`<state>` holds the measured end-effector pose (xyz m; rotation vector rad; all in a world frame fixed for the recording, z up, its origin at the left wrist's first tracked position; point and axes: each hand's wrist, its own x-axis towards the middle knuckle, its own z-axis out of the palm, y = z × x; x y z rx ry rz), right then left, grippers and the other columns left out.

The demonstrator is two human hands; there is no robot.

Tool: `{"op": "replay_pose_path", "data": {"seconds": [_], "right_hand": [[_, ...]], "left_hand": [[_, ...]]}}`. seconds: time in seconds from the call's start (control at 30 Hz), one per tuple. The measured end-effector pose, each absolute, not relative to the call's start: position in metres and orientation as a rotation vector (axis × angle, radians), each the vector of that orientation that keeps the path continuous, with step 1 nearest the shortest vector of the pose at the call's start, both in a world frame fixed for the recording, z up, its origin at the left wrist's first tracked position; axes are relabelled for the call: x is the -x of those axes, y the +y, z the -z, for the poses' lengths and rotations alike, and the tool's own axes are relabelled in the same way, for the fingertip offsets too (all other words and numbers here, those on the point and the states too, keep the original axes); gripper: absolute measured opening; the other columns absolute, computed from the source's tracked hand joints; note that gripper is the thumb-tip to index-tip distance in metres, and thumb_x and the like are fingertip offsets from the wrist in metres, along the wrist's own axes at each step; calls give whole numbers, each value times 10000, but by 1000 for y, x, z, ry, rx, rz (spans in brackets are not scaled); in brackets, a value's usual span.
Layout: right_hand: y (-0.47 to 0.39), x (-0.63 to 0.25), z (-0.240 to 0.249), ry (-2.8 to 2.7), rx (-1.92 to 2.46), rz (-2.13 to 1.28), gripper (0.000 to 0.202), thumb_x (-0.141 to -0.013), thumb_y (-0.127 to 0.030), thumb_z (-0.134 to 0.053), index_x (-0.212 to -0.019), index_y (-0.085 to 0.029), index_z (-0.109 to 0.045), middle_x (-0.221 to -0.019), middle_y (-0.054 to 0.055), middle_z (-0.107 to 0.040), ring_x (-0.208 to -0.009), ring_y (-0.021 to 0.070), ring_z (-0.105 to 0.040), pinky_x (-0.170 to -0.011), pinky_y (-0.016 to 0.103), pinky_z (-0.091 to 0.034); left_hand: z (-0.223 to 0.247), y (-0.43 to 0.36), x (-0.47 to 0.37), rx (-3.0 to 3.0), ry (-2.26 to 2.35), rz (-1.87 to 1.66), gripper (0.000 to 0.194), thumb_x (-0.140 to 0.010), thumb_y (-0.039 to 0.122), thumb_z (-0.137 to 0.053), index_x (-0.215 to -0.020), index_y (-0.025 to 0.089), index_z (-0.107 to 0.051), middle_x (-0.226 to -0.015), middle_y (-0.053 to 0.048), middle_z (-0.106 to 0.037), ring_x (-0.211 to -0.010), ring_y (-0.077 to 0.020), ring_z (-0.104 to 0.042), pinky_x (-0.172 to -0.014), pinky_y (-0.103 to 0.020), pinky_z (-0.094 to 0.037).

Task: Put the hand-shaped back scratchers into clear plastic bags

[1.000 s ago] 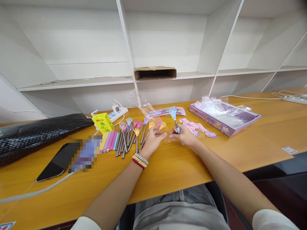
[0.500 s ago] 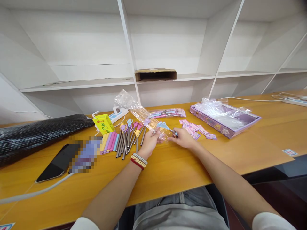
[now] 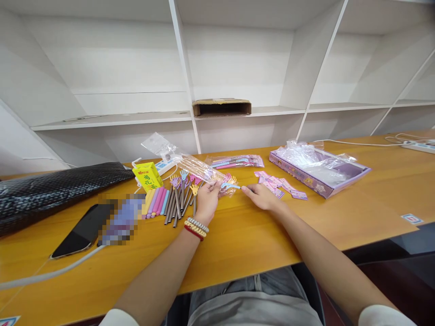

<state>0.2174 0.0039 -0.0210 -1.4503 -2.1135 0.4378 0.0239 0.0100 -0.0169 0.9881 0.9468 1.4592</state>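
- Left hand [image 3: 208, 200] pinches a clear plastic sleeve [image 3: 194, 165].
- Right hand [image 3: 263, 197] grips a blue hand-shaped scratcher [image 3: 231, 185], its head at the sleeve's near end.

Blue scratcher [image 3: 232, 185], handle lost in the right hand's grip [image 3: 261, 197]
Can't really tell how far its head sits in the clear bag [image 3: 197, 167], the plastic's too shiny and crinkled. The item [image 3: 124, 219] next to the phone [image 3: 81, 230] is just pixelated mush, and the print on the pink cards [image 3: 299, 195] is way too tiny to read. Black package [image 3: 61, 192] runs off the left edge, a power strip [image 3: 421, 146] off the right one.
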Motion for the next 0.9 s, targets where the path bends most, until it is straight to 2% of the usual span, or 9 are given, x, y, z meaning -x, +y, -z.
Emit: {"op": "replay_pose_path", "data": {"seconds": [0.4,0.73,0.9], "right_hand": [[13,-225,26,-2060,1413,-324,483,-830,-573,-374,-557,-178,-424,-523,-29,-407,-518,99,-371,-508,239,-232],[10,-221,21,-2040,1335,-351,488,-815,-569,-401,-539,-170,-452,-527,-21,-423,-535,101,-385,-529,236,-271],[9,-220,21,-2055,1320,-379,469,-819,-548,-418,-562,-165,-508,-561,-5,-492,-548,109,-418,-543,241,-287]], "left_hand": [[14,13,-19,-927,884,-1510,269,-713,315,-660,-864,110,-574,-799,-77,-678,-745,-182,-661,-752,-348,-531],[11,2,-26,-996,814,-1321,298,-695,320,-685,-882,122,-566,-835,-68,-666,-767,-175,-659,-751,-344,-540],[13,3,-26,-1024,819,-1288,301,-682,284,-701,-887,119,-554,-776,-43,-644,-763,-170,-659,-720,-310,-545]]}}
